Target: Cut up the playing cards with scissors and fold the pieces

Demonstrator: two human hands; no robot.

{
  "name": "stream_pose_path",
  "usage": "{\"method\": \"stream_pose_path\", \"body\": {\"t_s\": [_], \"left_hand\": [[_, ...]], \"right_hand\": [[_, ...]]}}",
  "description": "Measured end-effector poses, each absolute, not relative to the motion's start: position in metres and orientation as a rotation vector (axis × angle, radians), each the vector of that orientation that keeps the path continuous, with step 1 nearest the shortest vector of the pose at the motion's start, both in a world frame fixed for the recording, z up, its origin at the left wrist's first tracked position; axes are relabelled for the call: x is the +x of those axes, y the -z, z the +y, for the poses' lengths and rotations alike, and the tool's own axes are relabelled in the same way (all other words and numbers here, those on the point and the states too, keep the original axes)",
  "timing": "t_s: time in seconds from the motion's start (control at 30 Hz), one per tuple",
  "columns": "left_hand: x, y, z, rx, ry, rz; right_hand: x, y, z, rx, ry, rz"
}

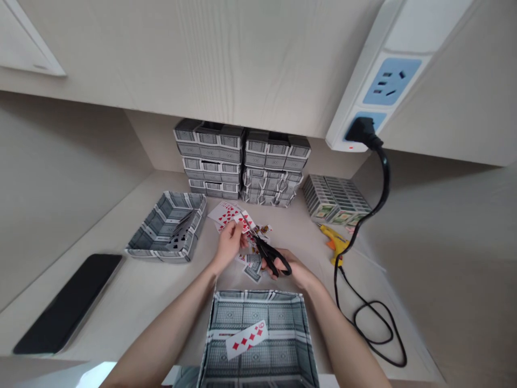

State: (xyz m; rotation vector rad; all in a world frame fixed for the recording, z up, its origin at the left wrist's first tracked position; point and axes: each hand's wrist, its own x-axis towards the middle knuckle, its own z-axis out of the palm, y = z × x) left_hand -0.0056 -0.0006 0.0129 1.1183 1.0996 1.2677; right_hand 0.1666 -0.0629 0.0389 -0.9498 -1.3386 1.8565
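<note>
My left hand [230, 243] pinches a red-suited playing card [246, 220] above the middle of the table. My right hand [291, 265] has its fingers in the handles of black scissors [270, 253]. The scissor blades reach up to the card; whether they are cutting into it I cannot tell. More red-suited cards [223, 212] lie fanned just behind my left hand. Below the scissors are several cut card pieces [253, 269]. Close to my body stands an open box made of cards [283, 323], with a strip of a diamonds card [247, 340] inside.
Another open card box [157, 255] with cards inside stands left, near a black phone [67, 302]. Stacked card boxes [214, 153] line the back. Card packs [335, 199] and a yellow glue gun [336, 241] are right. A black cable [385, 183] hangs from a power strip [382, 91].
</note>
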Motion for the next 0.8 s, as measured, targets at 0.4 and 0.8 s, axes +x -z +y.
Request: {"method": "stream_pose_path", "body": {"t_s": [0.4, 0.8], "left_hand": [[0.0000, -0.0171, -0.0045, 1.080, -1.311, 1.034], [0.0004, -0.0156, -0.0045, 1.032, -1.307, 1.023]], "right_hand": [[0.1660, -0.0348, -0.0628, -0.936, -1.843, -1.338], [0.1668, -0.0339, -0.0621, -0.953, -1.836, -1.369]]}}
